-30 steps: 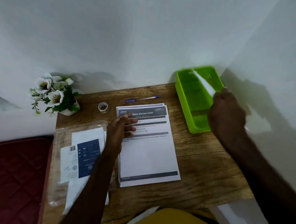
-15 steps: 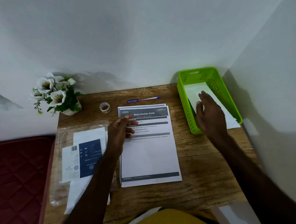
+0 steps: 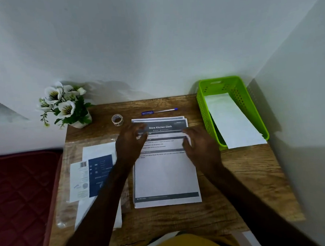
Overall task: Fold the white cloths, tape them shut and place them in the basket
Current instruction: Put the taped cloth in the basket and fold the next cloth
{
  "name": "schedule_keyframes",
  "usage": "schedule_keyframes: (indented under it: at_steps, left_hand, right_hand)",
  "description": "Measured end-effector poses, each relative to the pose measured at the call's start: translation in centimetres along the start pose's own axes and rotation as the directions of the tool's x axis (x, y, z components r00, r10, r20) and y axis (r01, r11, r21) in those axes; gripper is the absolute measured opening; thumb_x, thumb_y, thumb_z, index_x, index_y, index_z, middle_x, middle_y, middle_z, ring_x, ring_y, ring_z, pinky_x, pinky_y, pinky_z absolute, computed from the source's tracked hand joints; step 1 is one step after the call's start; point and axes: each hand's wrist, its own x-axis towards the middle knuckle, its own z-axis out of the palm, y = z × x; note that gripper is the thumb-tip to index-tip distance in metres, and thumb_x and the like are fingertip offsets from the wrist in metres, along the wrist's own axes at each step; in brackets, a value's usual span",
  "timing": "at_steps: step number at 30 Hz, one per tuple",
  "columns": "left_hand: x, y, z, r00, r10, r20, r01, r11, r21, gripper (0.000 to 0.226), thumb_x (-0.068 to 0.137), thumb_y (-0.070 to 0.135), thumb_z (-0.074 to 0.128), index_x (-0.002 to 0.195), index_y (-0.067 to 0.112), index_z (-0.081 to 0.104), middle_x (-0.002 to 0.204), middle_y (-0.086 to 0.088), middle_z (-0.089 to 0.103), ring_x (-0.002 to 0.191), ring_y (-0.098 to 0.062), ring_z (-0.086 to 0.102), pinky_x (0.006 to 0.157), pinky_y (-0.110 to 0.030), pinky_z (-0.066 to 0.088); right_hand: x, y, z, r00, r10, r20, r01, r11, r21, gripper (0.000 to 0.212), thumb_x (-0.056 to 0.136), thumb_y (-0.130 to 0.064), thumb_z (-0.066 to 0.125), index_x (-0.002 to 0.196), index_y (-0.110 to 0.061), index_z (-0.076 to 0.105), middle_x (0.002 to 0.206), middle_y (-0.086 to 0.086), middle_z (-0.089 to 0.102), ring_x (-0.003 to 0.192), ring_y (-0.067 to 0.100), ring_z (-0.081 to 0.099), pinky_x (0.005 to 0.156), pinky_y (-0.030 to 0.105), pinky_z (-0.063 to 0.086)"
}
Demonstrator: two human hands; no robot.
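1. Already one folded white cloth (image 3: 234,121) lies in the green basket (image 3: 237,88) at the upper right of the frame, its near end hanging out over the basket's front rim onto the wooden table (image 3: 246,174)

2. Both hands sit over the stack of printed sheets (image 3: 166,176) in the middle of the frame: the left hand (image 3: 129,144) at its upper left edge, the right hand (image 3: 199,146) at its upper right edge

3. Each hand has loosely bent fingers; motion blur means I cannot tell whether either one pinches a sheet or only rests on it

4. More white cloth seems to wait in the clear plastic pack (image 3: 91,182) at the lower left, under a blue and white label; the roll of tape (image 3: 117,119) stands above it, near the flower pot (image 3: 67,107) and the pen (image 3: 160,111)

5. Judging by looks, the cloth is light, thin and limp, so it sags from any single grip; holding two corners or an edge with both hands should keep a fold square

6. It is not fragile, but a fold may spring open until taped, so press the flap flat before sticking

7. The overhanging end in the basket may need tucking in
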Motion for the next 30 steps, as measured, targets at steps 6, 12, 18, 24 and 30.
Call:
schedule_keyframes:
  at_steps: [6,12,18,24,30]
  left_hand:
    - [3.6,0.0,0.3,0.908,0.198,0.37,-0.323,0.892,0.316,0.088,0.086,0.048,0.078,0.158,0.021,0.036,0.162,-0.004,0.04,0.152,-0.026,0.028,0.123,-0.043,0.02]
    - [4.3,-0.3,1.0,0.87,0.15,0.471,-0.351,0.858,0.375,0.089,0.084,0.051,0.077,0.157,0.022,0.035,0.164,-0.005,0.035,0.152,-0.025,0.027,0.124,-0.049,0.016]
    - [4.5,-0.5,0.8,0.868,0.138,0.476,-0.333,0.874,0.354,0.095,0.081,0.054,0.078,0.158,0.022,0.032,0.165,-0.004,0.034,0.152,-0.027,0.027,0.125,-0.049,0.017]
    - [4.6,-0.4,0.8,0.887,0.124,0.445,-0.289,0.9,0.326,0.101,0.075,0.054,0.084,0.157,0.023,0.034,0.159,-0.008,0.041,0.147,-0.028,0.035,0.123,-0.047,0.021]
    - [3.0,-0.4,0.7,0.954,0.066,0.292,-0.178,0.909,0.376,0.107,0.072,0.056,0.086,0.156,0.015,0.035,0.157,-0.013,0.042,0.146,-0.034,0.036,0.122,-0.049,0.025]
  right_hand:
    - [4.3,-0.4,3.1,0.904,0.055,0.424,0.009,0.989,-0.147,0.048,0.095,-0.027,0.063,0.14,-0.011,0.055,0.144,0.008,0.054,0.136,0.027,0.042,0.101,0.04,0.048]
    - [7.7,1.0,4.6,0.812,0.001,0.583,0.171,0.956,-0.24,0.086,0.087,-0.044,0.074,0.155,-0.012,0.033,0.159,0.01,0.037,0.145,0.03,0.032,0.112,0.044,0.04]
    - [8.3,1.8,5.0,0.796,0.003,0.606,0.098,0.986,-0.133,0.091,0.08,-0.042,0.082,0.154,-0.014,0.037,0.16,0.011,0.038,0.147,0.031,0.031,0.116,0.048,0.036]
    - [9.0,2.3,5.4,0.788,0.048,0.614,0.035,0.992,-0.123,0.092,0.07,-0.047,0.088,0.147,-0.015,0.048,0.152,0.014,0.046,0.142,0.033,0.036,0.115,0.046,0.034]
    - [10.0,3.0,5.8,0.785,0.086,0.613,0.023,0.986,-0.168,0.085,0.058,-0.061,0.089,0.128,-0.023,0.06,0.135,0.009,0.056,0.129,0.028,0.045,0.11,0.041,0.036]
